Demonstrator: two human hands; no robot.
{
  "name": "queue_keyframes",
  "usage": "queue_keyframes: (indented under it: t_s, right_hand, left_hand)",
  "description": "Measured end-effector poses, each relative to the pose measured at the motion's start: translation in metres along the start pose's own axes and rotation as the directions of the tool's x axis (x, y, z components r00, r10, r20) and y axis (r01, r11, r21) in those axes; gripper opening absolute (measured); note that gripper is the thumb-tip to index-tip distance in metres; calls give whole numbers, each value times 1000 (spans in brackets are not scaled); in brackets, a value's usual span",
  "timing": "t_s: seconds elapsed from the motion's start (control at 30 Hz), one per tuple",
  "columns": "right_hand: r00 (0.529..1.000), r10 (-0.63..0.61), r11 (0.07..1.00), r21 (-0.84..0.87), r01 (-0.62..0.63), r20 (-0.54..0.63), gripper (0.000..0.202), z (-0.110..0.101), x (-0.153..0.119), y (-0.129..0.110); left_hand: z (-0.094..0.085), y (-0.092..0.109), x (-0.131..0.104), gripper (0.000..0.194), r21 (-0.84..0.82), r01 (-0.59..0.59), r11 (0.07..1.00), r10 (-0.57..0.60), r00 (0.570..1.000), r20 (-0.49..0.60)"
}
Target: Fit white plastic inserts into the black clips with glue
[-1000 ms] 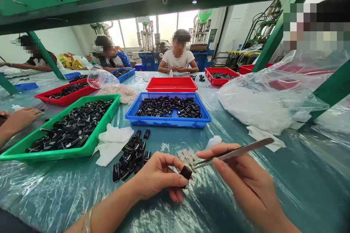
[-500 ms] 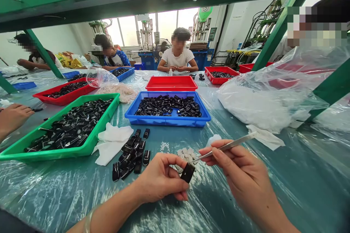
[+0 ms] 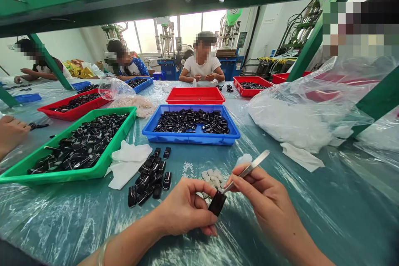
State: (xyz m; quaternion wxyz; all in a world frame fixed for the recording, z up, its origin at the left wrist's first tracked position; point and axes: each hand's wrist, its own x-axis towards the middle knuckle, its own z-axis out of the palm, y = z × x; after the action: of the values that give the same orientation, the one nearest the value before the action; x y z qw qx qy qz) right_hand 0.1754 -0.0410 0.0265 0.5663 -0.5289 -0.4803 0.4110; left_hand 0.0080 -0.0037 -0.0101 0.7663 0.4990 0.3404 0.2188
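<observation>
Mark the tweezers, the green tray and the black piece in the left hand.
Tweezers (image 3: 253, 165), head view: upper part of the handle.
Green tray (image 3: 71, 177), head view: near wall.
Black piece (image 3: 217, 204), head view: broad face.

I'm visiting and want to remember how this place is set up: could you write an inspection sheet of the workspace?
Surface: teal tabletop under wrinkled clear plastic sheeting.
Job's things: black piece in hand; metal tweezers; loose black pieces; off-white pieces; blue tray and green tray, both bearing black pieces.
Clutter: crumpled white sheet; clear plastic bag at right.
Hands: left hand pinches the black piece; right hand holds the tweezers, tips at its upper edge, contact unclear.
Cables: nothing seen on the tabletop.
Surroundings: green overhead frame; white-shirted co-worker opposite, others nearby; fan and machinery behind.
</observation>
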Motion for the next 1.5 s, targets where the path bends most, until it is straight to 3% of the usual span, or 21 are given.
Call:
queue_keyframes:
  t_s: [1.17,1.37,1.5]
  right_hand:
    - [998,48,998,-34,-47,38,22,1,-1,5]
    - [999,-35,994,-106,38,29,19,-6,1,6]
    - [973,-202,958,-230,173,-109,19,-21,5,-5]
  left_hand:
    - [1,1,0,33,4,12,1000,-12,1000,-19]
    - [1,1,0,30,-1,4,1000,-4,1000,-17]
    - [2,3,0,28,14,4,1000,-3,999,-41]
